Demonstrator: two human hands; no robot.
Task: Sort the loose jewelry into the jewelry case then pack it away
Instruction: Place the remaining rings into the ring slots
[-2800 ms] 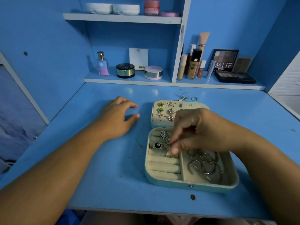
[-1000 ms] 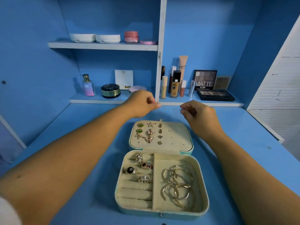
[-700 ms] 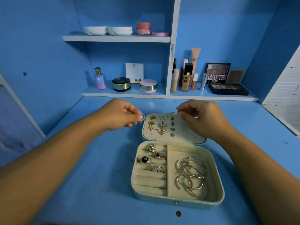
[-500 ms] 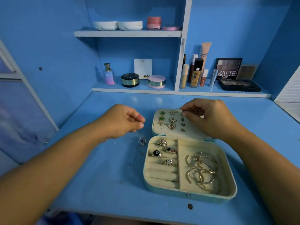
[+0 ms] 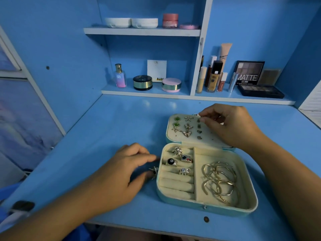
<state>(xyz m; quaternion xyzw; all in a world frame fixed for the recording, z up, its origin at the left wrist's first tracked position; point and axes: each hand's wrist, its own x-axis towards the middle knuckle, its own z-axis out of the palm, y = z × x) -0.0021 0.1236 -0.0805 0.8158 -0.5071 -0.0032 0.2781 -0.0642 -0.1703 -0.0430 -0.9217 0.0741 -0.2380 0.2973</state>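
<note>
Pinching a loose ring (image 5: 153, 171) at our left hand (image 5: 119, 173) fingertips, right hand (image 5: 229, 124) nipping something small, we risk fumbling it beside the jewelry case (image 5: 208, 208).

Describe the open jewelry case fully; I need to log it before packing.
The pale turquoise jewelry case lies open on the blue desk, lined in cream fabric. Its lid panel holds pinned earrings; the base has ring rolls with four rings and a compartment of gold bangles. The right hand rests on the lid; the left hand is beside its left wall.
</note>
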